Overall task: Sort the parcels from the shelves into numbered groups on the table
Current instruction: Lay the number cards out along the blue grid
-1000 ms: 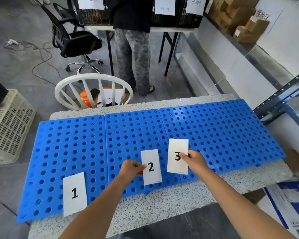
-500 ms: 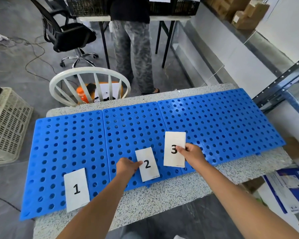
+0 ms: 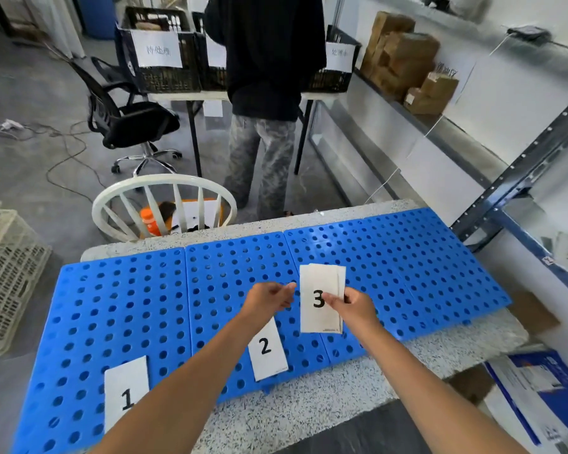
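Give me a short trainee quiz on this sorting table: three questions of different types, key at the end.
1. True or false: card 1 lies on the leftmost blue panel.
2. What does the right hand hold? A) card 1 B) card 3 C) nothing
3. Fill in: ___ blue panels lie side by side on the table.

Key: 1 true; 2 B; 3 three.

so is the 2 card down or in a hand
Down: the 2 card lies flat on the blue mat, neither hand gripping it.
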The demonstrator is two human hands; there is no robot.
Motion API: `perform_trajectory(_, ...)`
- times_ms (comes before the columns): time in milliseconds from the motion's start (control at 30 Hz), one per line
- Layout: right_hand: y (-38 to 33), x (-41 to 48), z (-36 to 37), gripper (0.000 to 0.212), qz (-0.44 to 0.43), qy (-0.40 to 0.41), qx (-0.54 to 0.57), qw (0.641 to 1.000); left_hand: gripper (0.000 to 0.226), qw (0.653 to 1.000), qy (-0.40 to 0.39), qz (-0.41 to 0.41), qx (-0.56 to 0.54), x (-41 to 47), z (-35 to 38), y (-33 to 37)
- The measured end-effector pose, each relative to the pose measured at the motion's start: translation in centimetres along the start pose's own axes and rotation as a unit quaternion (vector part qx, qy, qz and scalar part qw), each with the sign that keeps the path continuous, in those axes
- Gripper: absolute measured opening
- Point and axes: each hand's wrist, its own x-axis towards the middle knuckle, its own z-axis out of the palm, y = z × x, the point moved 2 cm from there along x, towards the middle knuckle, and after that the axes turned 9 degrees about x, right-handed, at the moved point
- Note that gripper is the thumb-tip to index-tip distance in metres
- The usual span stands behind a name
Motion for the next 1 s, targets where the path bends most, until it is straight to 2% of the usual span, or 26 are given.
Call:
perform_trajectory(133, -1.3, -0.1, -0.9, 0.019, -0.017, 0.014, 0.050, 0.999, 0.030, 0.999, -0.008, 0.043, 0.014, 0.1, 1.4, 3.1)
perform_trajectory(233, -1.0, 0.0, -1.4, 0.022, -0.018, 0.016, 0.037, 0.999, 0.023, 0.998, 0.017, 0.054, 0.029, -0.2, 2.3, 3.2)
perform_trajectory(400, 0.4, 0.9, -3.0, 0.018, -0.011, 0.032, -0.005, 0.999, 0.022, 0.997, 0.059, 0.026, 0.041, 0.0, 3.2, 2.0)
perform_trajectory(567, 2.3, 2.5, -6.9, 0.017, -0.006, 0.075, -0.026, 0.997, 0.019, 0.997, 0.055, 0.000, 0.057, 1.3, 5.0, 1.3)
perform_trajectory(767, 5.9, 4.8, -13.7, 0.031, 0.035, 0.088, -0.039, 0.995, 0.020, 0.996, 0.034, -0.040, 0.067, 2.8, 11.0, 1.8)
perform_trajectory(867, 6.9, 5.9, -17.3, 0.028, 0.045, 0.091, -0.032, 0.994, 0.018, 0.996, 0.016, -0.051, 0.070, 3.4, 14.2, 2.4)
perform_trajectory(1000, 7.7, 7.6, -21.2, 0.022, 0.048, 0.076, -0.041, 0.995, 0.024, 0.994, 0.029, -0.076, 0.068, 4.7, 17.5, 3.2)
